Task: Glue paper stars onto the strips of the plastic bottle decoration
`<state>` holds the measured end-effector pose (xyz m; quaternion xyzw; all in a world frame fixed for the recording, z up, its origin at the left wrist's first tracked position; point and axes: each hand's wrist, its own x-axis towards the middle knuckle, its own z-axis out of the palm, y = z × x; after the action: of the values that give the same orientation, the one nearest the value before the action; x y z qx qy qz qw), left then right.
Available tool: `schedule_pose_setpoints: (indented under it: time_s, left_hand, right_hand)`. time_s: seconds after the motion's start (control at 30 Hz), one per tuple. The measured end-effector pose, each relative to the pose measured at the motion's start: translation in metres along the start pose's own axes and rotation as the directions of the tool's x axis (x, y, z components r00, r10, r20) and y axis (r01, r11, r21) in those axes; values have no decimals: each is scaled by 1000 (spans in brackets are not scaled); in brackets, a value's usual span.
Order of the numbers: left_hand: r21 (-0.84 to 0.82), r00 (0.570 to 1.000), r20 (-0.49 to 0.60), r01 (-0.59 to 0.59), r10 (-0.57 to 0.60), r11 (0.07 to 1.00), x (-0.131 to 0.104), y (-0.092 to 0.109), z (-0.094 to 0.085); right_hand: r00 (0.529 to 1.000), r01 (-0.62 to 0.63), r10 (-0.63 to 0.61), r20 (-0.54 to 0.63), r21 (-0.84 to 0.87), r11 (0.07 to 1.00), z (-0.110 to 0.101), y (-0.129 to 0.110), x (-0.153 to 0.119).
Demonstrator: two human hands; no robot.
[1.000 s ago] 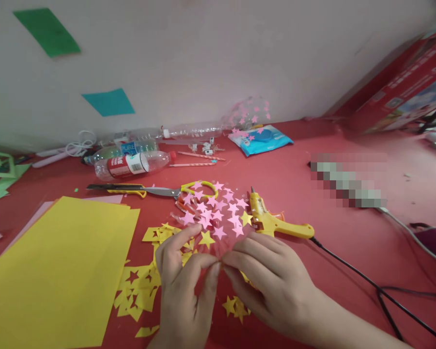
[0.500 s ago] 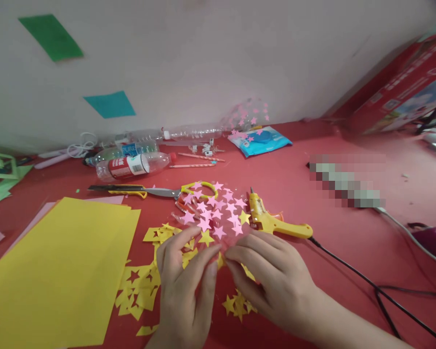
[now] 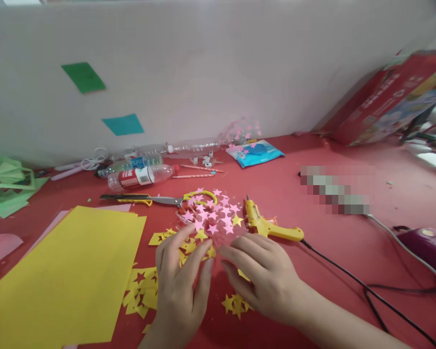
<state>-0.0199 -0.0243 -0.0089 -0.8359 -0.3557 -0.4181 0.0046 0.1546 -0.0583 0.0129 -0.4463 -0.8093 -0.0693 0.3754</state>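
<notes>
While the left hand [image 3: 179, 278] and right hand [image 3: 263, 278] are hovering, grips parted and apparently empty, the pink-starred clear plastic [image 3: 212, 215] is lying at twelve o'clock; neat work is likely needing light fingertips, clear of the glue gun [image 3: 267, 226] at two o'clock.

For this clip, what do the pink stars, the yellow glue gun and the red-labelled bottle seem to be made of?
Pink stars: probably matte paper or thin card; flat, crisp-edged.
Yellow glue gun: likely hard plastic, fairly smooth, with a moulded-looking body.
Red-labelled bottle: apparently clear, glossy plastic; see-through walls and highlights suggest it.
</notes>
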Motion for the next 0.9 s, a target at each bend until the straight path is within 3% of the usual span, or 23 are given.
schedule_pose_setpoints:
  time_s: [0.2,0.47,0.57,0.73,0.83,0.9]
  left_hand:
    - [-57,998,-66,11,-15,998,2,0,-1]
    - [-159,962,-235,103,-139,982,5,-13,-1]
    - [-152,943,-279,142,-180,978,6,-21,-3]
    - [-130,943,-296,119,-153,984,5,-30,-9]
    - [-89,939,-320,101,-125,991,6,-32,-11]
    - [-82,929,-357,77,-102,994,7,-30,-12]
  right_hand:
    - [973,-27,39,-227,57,998,-5,1,-1]
    - [982,60,-65,-179,-36,998,1,6,0]
    - [967,33,-30,-254,8,999,0,10,1]
    - [933,-69,102,-344,107,992,-18,17,11]
    - [947,-133,193,-257,233,963,-36,19,17]
    - [988,-148,157,-9,273,951,-45,20,17]
